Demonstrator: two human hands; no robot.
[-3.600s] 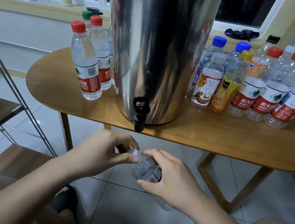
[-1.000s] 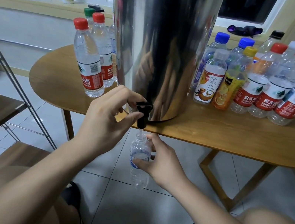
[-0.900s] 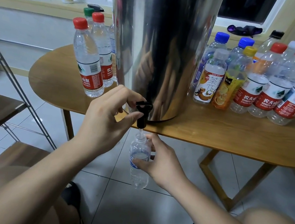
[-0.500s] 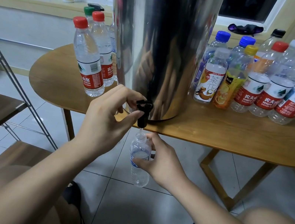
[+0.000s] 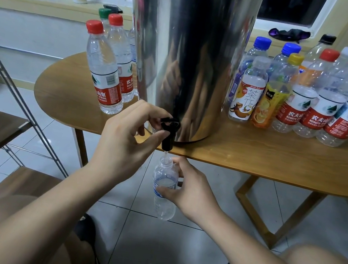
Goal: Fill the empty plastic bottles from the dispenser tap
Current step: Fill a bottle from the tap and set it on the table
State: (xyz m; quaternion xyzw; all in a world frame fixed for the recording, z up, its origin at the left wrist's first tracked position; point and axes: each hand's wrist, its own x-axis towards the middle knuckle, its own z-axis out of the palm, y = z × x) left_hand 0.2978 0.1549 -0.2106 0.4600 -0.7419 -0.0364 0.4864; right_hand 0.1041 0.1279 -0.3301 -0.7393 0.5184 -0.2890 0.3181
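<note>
Head cam: pinching tap (image 5: 169, 128) w/ left hand (image 5: 125, 144) to hold it open; gripping bottle (image 5: 164, 188) w/ right hand (image 5: 192, 191), neck straight under tap to fill w/o spills.

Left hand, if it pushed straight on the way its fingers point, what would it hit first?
The black tap, which the left hand is pinching. Just behind that it would probably meet the steel dispenser wall, though depth is hard to judge.
</note>
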